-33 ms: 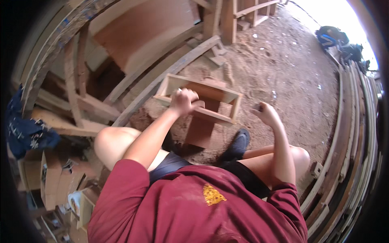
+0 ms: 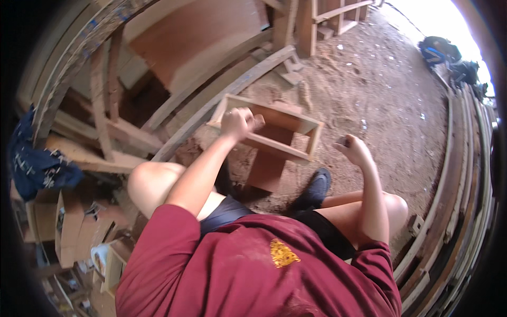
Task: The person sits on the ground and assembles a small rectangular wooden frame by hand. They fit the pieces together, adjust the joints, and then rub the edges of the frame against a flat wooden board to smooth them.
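Observation:
An open rectangular wooden frame, like a shallow box without a bottom, rests across a reddish-brown board in front of my knees. Over the near left part of the frame is my left hand, closed and blurred by motion. A small flat brownish piece sticks out from its fingers; its kind is too smeared to make out. To the right of the frame, apart from it, I hold my right hand in the air with curled fingers. Something dark shows between thumb and fingers there, too small to name.
Long timber strips lie stacked along the right side. Leaning boards and a wooden beam stand at the left. Cardboard boxes and a dark blue cloth are at the lower left. Sandy ground stretches beyond, with bags far right.
My left hand has risen slightly off the frame's near rail, and the brownish piece is tilted up with it. The whole view has shifted a little; my right hand stays curled.

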A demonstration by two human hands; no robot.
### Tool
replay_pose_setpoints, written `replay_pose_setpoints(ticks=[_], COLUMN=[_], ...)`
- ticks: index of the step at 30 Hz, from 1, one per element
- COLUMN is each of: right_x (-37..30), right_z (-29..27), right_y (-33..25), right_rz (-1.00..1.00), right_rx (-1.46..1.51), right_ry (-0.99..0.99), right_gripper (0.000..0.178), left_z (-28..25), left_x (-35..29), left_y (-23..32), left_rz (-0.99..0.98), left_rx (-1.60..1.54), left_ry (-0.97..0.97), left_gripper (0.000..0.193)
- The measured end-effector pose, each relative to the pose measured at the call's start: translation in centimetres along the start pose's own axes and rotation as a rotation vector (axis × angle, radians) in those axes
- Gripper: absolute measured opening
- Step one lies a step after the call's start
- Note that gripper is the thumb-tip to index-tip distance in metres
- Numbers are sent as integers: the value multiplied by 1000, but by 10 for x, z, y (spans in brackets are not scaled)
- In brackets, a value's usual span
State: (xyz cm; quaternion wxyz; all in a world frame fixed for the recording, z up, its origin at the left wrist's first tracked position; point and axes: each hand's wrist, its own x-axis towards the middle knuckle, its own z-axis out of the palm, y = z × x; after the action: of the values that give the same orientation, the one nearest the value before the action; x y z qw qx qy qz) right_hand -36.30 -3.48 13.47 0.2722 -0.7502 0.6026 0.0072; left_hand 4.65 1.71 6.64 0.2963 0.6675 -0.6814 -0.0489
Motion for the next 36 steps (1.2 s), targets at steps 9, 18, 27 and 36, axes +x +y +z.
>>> replay_pose_setpoints(ticks=[9,18,27,36], right_x=[-7,-14,6,21], right_z=[-4,-10,13,42], right_y=[-10,-24,-1,-6], right_rz=[-67,-83,-33,92], right_rx=[-68,-63,-42,198], right_ry=[-57,-95,31,-32], right_gripper=[54,47,49,58], left_z=[-68,-62,-43,46], left_x=[-22,-21,10,-20], left_y=[-119,-118,-42,33], left_rz=[-1167,-1210,-294,313], left_rx=[-469,-506,281,399], left_ry=[-641,-551,-243,-756], left_gripper=[56,18,20,32])
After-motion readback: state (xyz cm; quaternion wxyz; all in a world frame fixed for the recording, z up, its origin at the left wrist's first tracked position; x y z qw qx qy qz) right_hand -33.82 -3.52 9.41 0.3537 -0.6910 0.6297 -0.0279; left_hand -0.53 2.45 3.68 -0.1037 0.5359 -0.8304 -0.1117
